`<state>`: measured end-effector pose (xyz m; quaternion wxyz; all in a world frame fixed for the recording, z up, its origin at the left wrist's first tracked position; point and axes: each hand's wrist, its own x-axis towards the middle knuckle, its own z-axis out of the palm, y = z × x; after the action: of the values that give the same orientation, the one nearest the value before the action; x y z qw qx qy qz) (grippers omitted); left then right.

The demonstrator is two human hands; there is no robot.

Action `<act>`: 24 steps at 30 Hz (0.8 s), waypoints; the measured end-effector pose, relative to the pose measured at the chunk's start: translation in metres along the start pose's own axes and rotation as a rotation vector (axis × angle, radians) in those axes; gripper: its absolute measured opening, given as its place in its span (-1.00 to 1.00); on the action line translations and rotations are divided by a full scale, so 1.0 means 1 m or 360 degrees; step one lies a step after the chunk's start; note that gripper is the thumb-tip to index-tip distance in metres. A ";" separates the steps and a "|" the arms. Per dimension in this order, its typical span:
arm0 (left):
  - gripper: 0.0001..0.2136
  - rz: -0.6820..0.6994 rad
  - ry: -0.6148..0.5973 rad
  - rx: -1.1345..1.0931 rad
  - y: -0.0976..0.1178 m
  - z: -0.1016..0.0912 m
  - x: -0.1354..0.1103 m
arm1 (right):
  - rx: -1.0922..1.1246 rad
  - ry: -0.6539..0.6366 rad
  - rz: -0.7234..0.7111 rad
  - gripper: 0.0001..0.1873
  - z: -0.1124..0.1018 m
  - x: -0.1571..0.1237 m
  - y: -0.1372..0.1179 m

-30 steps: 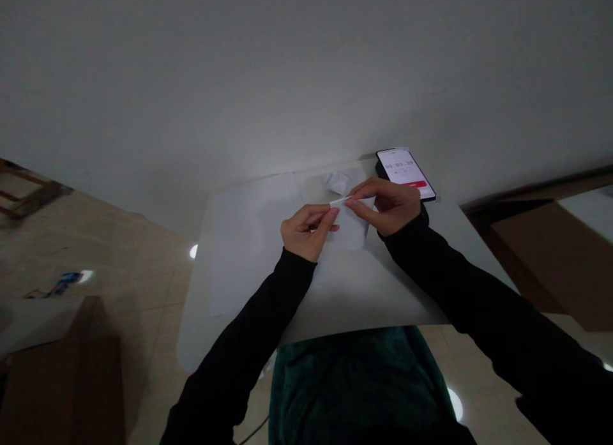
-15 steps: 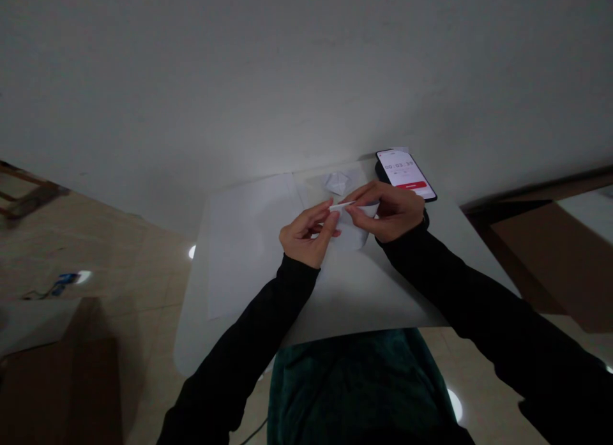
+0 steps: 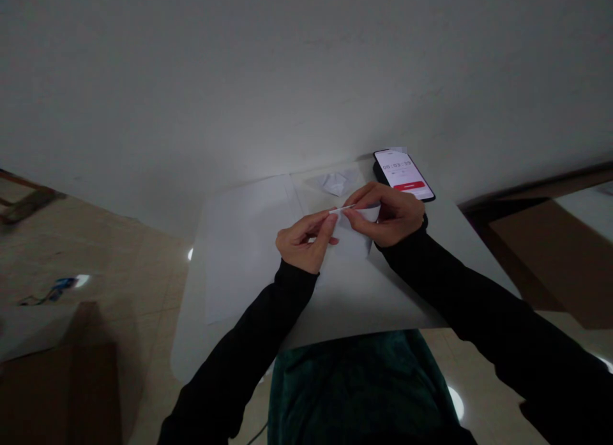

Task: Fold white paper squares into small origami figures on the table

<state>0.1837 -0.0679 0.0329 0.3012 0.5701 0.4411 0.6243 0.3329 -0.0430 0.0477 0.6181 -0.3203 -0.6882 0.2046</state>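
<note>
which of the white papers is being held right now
The small paper pinched by the left hand and right hand. The large flat paper lies on the table to the left, and the folded piece lies beyond the hands.

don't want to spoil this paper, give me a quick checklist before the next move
1. Left hand on the white paper: ok, thumb and finger pinch its upper edge.
2. Right hand on the same paper: ok, pinching it farther right.
3. Paper lying flat: not ok, it curves near the right hand.
4. Edges lined up: cannot tell, the fingers cover part and it is too small.
5. Large white sheet out of the way: ok, it lies on the table left of the work.
6. Phone timer in view: ok, the screen is lit.
</note>
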 end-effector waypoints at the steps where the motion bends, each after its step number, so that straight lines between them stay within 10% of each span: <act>1: -0.85 0.0021 0.0006 0.0016 -0.001 0.000 0.000 | -0.0010 -0.0005 0.0002 -0.87 0.000 0.000 -0.001; 24: -0.90 0.0287 0.0010 0.0107 -0.007 -0.002 0.000 | -0.0061 0.0044 -0.0144 -0.87 0.002 -0.003 -0.001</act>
<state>0.1811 -0.0657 0.0269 0.2229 0.6152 0.4098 0.6355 0.3309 -0.0457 0.0459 0.6298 -0.3035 -0.6972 0.1588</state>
